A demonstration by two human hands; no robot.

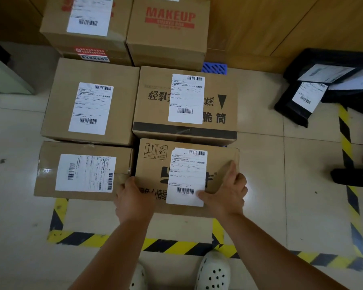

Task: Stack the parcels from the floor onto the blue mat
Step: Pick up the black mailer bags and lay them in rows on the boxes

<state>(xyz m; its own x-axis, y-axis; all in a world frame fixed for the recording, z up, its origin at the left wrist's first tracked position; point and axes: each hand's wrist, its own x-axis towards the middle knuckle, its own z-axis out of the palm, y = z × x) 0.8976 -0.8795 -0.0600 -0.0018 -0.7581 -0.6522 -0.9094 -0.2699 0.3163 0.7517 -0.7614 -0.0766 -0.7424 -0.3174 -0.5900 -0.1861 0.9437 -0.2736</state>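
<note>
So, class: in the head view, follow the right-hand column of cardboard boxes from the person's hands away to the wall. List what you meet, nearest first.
Left hand and right hand → box they hold → box with black tape → blue mat → MAKEUP box → wooden wall.

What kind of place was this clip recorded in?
Probably a parcel sorting or storage room. Cardboard boxes with shipping labels are stacked together, black mailer bags lie on the tiled floor, and yellow-black hazard tape marks out a zone.
</note>
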